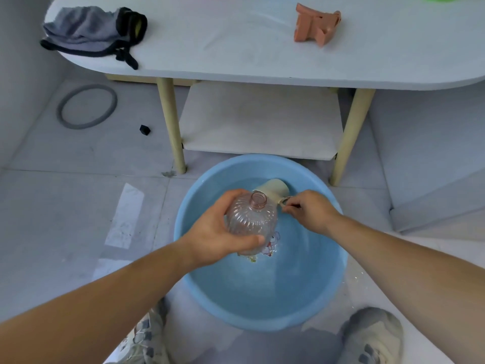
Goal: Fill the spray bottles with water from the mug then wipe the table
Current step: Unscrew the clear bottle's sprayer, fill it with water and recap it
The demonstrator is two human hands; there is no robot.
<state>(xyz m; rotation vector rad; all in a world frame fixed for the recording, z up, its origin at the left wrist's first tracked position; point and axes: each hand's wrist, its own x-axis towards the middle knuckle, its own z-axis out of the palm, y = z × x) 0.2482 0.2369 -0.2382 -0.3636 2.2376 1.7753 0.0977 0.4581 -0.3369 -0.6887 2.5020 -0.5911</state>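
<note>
1. On the table (236,48), the cloth (86,30) lies at the left end and the spray head (316,24) toward the right.
2. A shelf (259,122) sits under the table.
3. The basin (262,298) stands on the floor before the table, with the left shoe (147,337) and right shoe (372,337) either side of its near rim.
4. The mug (275,189) is in the basin's far part, with the right hand (309,211) pinching its handle.
5. The bottle (252,219), gripped by the left hand (215,232), is over the basin, just before the mug.
6. A ring (78,125) and a cap (145,130) lie on the floor to the left.

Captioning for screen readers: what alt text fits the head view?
Over a blue basin on the floor, the left hand grips an uncapped pink bottle while the right hand holds a cream mug by its handle beside the neck. A grey cloth lies on the white table.
</note>
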